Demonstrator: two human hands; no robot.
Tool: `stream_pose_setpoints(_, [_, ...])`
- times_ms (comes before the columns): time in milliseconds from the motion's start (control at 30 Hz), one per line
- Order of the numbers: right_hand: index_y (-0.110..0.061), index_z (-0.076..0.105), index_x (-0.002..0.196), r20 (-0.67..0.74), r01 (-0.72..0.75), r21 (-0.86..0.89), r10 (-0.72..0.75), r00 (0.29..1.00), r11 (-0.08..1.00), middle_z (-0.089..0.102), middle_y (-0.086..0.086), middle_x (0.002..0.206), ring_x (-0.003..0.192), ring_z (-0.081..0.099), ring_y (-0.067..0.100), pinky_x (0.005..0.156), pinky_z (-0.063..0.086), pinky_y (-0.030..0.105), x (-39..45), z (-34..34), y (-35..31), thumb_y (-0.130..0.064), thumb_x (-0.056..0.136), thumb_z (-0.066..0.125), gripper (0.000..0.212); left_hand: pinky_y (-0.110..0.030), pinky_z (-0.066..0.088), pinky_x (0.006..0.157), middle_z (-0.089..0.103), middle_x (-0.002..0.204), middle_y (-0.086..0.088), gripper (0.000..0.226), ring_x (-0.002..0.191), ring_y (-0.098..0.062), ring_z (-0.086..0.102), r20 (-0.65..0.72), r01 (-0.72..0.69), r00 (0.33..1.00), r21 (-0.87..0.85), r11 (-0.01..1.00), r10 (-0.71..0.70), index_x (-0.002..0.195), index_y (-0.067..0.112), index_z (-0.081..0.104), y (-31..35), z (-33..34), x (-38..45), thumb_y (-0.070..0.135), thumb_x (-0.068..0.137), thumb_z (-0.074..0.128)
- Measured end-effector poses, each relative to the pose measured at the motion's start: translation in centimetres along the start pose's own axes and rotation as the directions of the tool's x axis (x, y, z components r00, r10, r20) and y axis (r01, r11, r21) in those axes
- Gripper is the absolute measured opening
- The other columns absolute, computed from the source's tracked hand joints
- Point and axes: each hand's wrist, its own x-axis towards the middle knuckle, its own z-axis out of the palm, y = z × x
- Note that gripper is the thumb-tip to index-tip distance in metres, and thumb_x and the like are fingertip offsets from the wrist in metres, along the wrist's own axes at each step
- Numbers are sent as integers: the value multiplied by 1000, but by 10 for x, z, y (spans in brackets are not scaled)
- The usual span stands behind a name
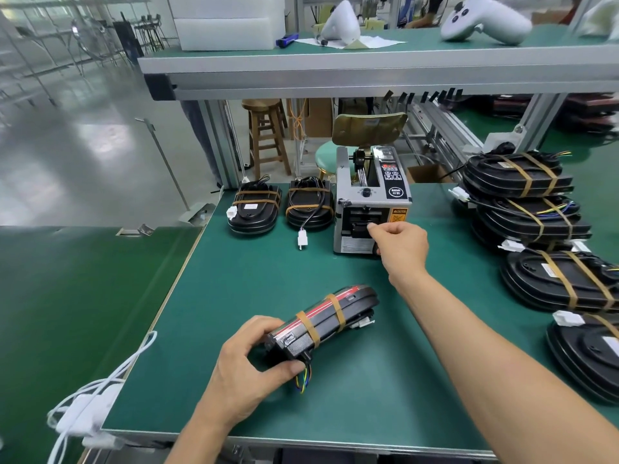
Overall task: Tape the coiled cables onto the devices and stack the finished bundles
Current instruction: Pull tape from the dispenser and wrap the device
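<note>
My left hand [248, 360] grips the near end of a black device [326, 318] with a red stripe, held on edge on the green mat; two brown tape bands wrap it and coloured wires hang from its near end. My right hand [398, 244] reaches to the outlet of the grey tape dispenser [368, 202], its fingertips pinched at the slot; any tape strip there is too small to make out. Two taped bundles [254, 211] [310, 205] lie left of the dispenser. A stack of taped bundles [522, 195] stands at the right.
More black taped devices [562, 283] lie along the right edge of the mat. A white cable and adapter [87, 406] hang off the front left corner. An overhead shelf [368, 65] carries white controllers and a foam block. Stools stand behind the table.
</note>
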Motion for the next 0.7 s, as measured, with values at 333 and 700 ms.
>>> stream_pose_setpoints(333, [-23,76,74,-72,49,-206,-66,995,977,75,-4,83,92,67,25,82,56,37,-6,5,-7,-25,90,71,17,-60,55,94,71,112,-6,58,105,-33,69,-4,-4,1000,-7,1000,4,119,25,73,0,0,0,60,77,92])
stream_pose_setpoints(700, [-24,75,74,-66,63,-167,-75,995,984,73,-9,79,90,68,23,86,57,39,-11,9,-7,-24,88,71,15,-63,54,95,71,111,-6,57,105,-34,70,-6,-7,1000,-23,1000,7,117,27,73,3,0,0,60,76,93])
